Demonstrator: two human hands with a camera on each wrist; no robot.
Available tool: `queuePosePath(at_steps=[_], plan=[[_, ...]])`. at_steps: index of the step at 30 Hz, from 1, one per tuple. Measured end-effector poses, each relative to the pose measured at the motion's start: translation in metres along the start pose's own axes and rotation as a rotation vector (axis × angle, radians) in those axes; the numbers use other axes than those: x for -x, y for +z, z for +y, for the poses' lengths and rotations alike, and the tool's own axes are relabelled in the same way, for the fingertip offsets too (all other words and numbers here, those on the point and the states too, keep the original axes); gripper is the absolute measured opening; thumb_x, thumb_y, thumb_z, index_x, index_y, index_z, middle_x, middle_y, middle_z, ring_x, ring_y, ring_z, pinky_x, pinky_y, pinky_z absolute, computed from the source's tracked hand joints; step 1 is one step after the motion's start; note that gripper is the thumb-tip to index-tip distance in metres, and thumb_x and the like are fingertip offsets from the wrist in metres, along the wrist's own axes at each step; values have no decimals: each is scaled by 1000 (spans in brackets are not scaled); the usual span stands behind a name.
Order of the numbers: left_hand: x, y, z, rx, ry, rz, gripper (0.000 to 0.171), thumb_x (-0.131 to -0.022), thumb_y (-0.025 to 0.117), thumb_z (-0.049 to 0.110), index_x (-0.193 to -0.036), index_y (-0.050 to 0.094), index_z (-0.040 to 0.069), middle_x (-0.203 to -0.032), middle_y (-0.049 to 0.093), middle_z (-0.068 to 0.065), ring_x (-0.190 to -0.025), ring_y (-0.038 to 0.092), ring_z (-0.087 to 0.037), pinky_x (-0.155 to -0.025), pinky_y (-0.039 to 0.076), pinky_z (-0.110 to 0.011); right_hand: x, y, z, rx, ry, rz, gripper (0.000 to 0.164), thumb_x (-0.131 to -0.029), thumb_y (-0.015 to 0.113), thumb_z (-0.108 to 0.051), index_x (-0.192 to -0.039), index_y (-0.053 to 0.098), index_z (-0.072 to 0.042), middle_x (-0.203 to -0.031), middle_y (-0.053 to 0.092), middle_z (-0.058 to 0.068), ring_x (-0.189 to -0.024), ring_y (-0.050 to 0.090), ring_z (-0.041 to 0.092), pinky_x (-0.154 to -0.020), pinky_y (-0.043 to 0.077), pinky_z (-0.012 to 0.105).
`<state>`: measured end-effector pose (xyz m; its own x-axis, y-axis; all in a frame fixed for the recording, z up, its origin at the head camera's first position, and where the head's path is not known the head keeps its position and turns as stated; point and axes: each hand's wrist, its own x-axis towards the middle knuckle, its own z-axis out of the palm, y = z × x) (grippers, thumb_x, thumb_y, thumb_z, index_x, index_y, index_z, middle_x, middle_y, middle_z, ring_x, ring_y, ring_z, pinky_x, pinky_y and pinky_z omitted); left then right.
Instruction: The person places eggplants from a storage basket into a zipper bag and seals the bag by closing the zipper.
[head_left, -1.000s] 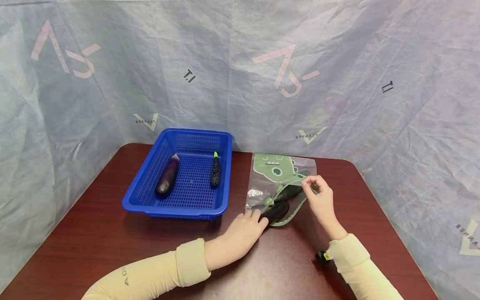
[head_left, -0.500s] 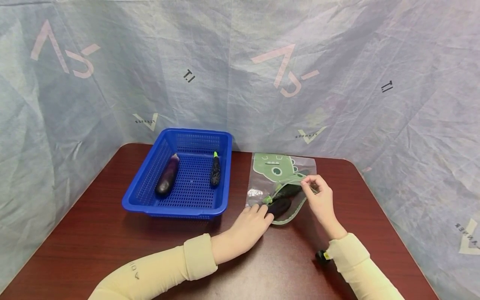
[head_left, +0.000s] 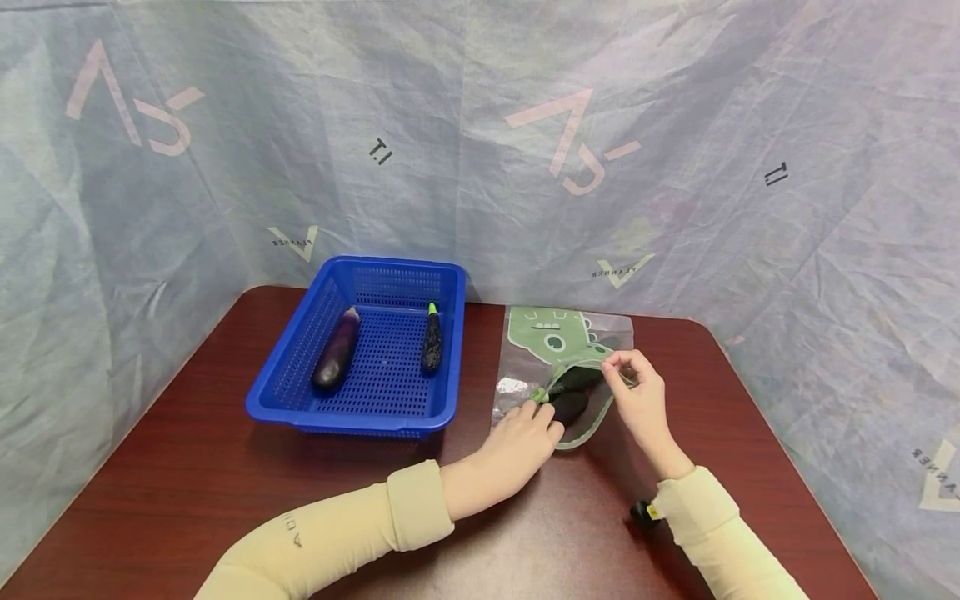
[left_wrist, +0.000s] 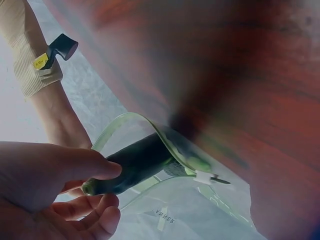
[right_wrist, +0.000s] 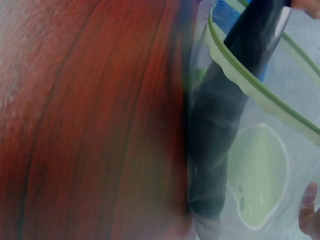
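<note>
A dark, smooth eggplant (head_left: 570, 407) lies with its far part inside a clear zip bag (head_left: 517, 367) printed with a green cartoon face. My left hand (head_left: 517, 448) holds the eggplant's near end at the bag's mouth; in the left wrist view, thumb and fingers grip its stem end (left_wrist: 89, 188). My right hand (head_left: 637, 392) pinches the bag's green-edged rim on the right side, keeping the mouth apart. Deeper in the bag lies another dark vegetable (head_left: 581, 377), partly covered. The right wrist view shows the eggplant (right_wrist: 215, 120) through the clear film.
A blue perforated basket (head_left: 258, 408) stands left of the bag, with a purple eggplant (head_left: 337, 350) and a dark, green-tipped zucchini (head_left: 432, 342) in it. Grey printed cloth (head_left: 450, 183) hangs behind the reddish-brown table (head_left: 187, 500). A white zip slider (left_wrist: 202, 176) sits on the bag's rim.
My left hand has moved right and slightly away from me, and the eggplant has slid further into the bag. The right hand has stayed at the rim.
</note>
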<state>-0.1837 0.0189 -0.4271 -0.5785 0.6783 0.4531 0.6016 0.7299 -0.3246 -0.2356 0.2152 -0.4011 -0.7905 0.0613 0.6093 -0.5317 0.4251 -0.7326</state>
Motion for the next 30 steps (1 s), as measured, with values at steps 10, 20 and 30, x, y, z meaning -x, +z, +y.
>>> queuePosePath(at_steps=[10,20,30], plan=[[-13,3,2,3,-10,-2,2,-86,58,19,-85,56,18,-91,53,0,-81,51,-16,-61,37,-26,1,0,-1,-7,25,-12,8,-87,62,0,-88,59,7,-82,58,17,-80,54,-1,-75,42,12],[-28,5,7,-23,7,-10,4,-85,60,18,-89,61,19,-93,54,0,-82,51,-17,-63,41,-26,0,0,-1,-3,33,-16,9,-87,62,-2,-88,59,7,-84,59,17,-82,55,1,-69,42,12],[-40,12,11,-35,7,17,5,-87,58,19,-88,63,20,-91,54,0,-80,50,-17,-61,39,-26,0,0,-1,2,31,-17,9,-87,62,-2,-89,60,6,-86,61,18,-82,56,1,-69,43,12]])
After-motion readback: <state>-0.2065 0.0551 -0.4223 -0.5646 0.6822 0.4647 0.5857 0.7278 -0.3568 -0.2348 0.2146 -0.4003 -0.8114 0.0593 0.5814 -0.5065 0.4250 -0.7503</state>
